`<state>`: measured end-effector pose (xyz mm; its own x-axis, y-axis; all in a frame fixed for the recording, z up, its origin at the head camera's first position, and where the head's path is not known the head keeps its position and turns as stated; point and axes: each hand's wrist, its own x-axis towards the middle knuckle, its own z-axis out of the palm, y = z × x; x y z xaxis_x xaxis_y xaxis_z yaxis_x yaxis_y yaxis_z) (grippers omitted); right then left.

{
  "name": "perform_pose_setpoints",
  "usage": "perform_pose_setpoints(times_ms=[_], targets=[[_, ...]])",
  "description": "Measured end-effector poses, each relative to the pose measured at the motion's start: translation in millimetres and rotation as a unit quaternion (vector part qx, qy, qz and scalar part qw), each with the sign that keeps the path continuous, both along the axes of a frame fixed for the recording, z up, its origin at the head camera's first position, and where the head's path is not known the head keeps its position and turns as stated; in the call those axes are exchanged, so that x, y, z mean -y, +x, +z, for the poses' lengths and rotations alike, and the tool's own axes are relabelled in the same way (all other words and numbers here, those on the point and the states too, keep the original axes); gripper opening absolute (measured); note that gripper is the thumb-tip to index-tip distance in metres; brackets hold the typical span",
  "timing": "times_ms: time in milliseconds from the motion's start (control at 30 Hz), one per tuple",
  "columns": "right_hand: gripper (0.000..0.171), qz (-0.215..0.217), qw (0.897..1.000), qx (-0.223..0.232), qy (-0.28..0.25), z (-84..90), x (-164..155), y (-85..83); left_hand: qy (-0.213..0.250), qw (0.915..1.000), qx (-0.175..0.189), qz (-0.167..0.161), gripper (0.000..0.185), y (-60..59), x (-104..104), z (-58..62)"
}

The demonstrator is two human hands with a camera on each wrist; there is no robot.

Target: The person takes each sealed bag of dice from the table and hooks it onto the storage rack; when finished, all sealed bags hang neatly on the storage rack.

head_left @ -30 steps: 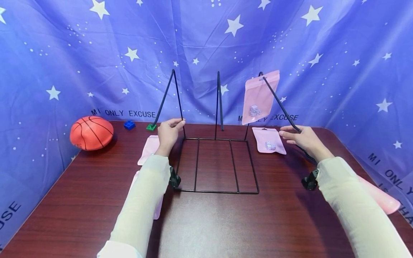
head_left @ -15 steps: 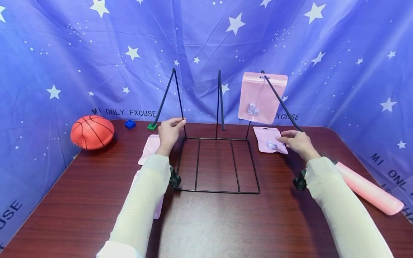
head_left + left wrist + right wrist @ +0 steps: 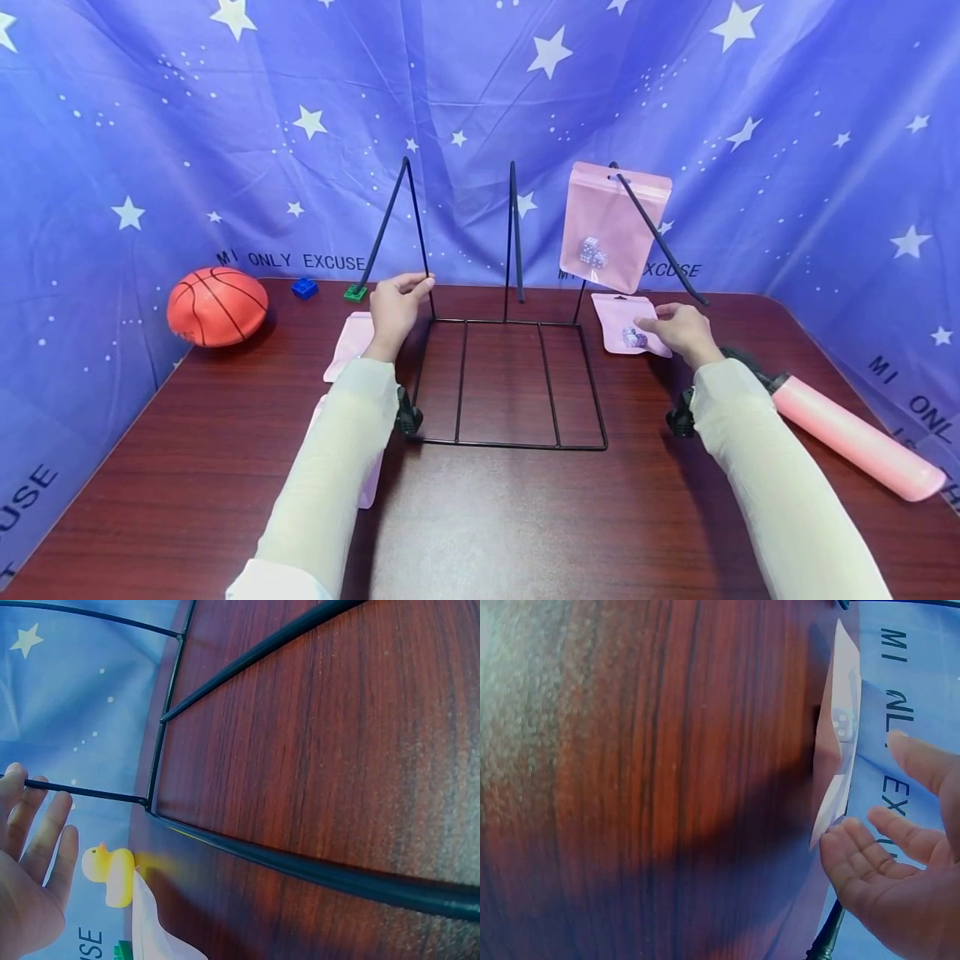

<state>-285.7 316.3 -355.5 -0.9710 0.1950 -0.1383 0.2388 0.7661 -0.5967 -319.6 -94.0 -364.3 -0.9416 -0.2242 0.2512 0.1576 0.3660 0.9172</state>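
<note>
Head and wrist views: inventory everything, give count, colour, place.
Woodgrain table: 1, brown, beneath
Three-pronged wire rack: 1, black, table centre
Hanging plastic bag: 1, pink, rack's right prong
Lying plastic bag: 1, pink, right of rack
Flat plastic bags: 2, pink, left, partly hidden
Dice: several, purplish, inside two bags
Basketball: 1, orange, back left
Studded bricks: 2, blue and green, right of basketball
Toy duck: 1, yellow, near a left bag
Cylinder: 1, pink, right
Starry cloth: 1, blue, behind table
Left hand: 1, at rack upright
Right hand: 1, at lying bag
Sleeves: 2, cream, forearms
Cameras: 2, black, wrists

Pale glare on glossy tabletop (image 3: 495,508)
</note>
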Motion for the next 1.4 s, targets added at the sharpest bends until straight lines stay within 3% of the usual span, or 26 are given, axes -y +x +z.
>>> perform_pose_setpoints(times_ms=[367,833,1033,1400], targets=[[0.075,0.019,0.999,0.030,0.034,-1.3,1.4,-1.3,0.001,1.0000,-0.002,0.000,0.025,0.3,0.0,-0.3],[0.099,0.045,0.996,0.077,-0.004,-4.5,-9.8,-2.5,0.007,1.0000,-0.004,-0.001,0.024,0.5,-0.8,-0.5],[0.090,0.075,0.995,0.058,-0.037,-8.6,-13.6,-1.7,0.006,1.0000,-0.003,-0.004,0.025,0.5,0.1,-1.3],[0.077,0.092,0.990,0.071,-0.080,-10.9,-22.2,0.3,0.003,1.0000,-0.003,-0.002,0.024,-0.3,0.6,-3.2]])
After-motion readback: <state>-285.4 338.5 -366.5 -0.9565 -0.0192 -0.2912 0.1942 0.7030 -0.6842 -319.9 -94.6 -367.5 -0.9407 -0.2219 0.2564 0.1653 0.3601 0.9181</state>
